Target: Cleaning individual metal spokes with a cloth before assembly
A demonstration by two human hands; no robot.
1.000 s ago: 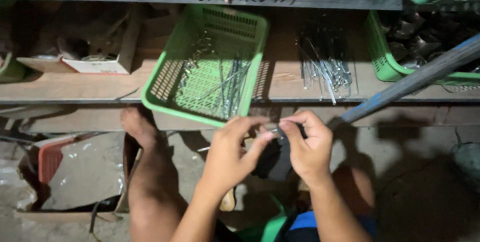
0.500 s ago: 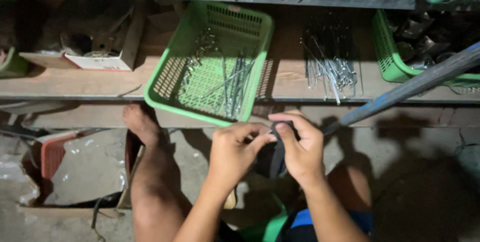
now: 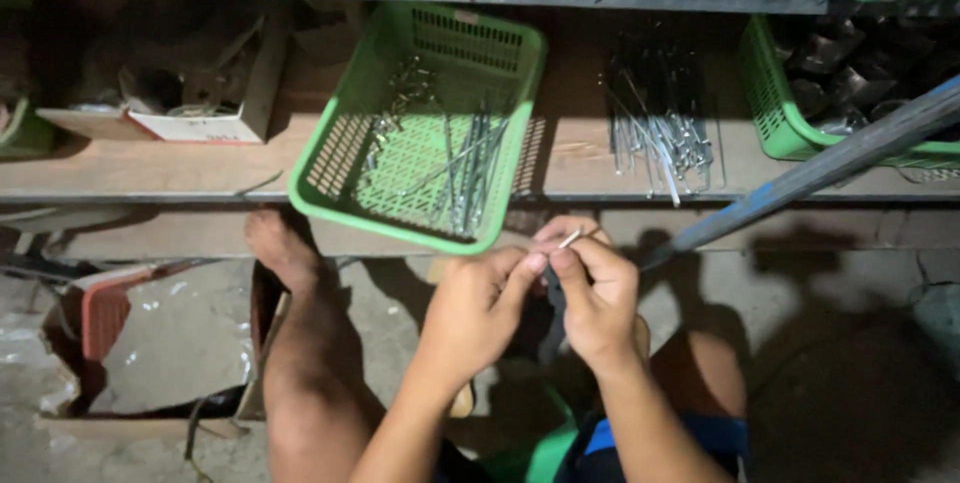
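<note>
Small silver metal pin (image 3: 570,238) sits pinched between both hands, just below the front edge of the wooden shelf (image 3: 590,168). Right hand (image 3: 598,293) fingers clench on it with a dark piece underneath; left hand (image 3: 480,305) fingertips grasp it too. Best to keep the pin steady, grip close to the tip. Green plastic basket (image 3: 420,133) of metal rods overhangs the shelf edge. Versus earlier: hands sit slightly lower, basket unchanged.

Wooden shelf (image 3: 140,178): green basket (image 3: 330,168), loose metal rods (image 3: 660,133), cardboard box (image 3: 200,123).
</note>
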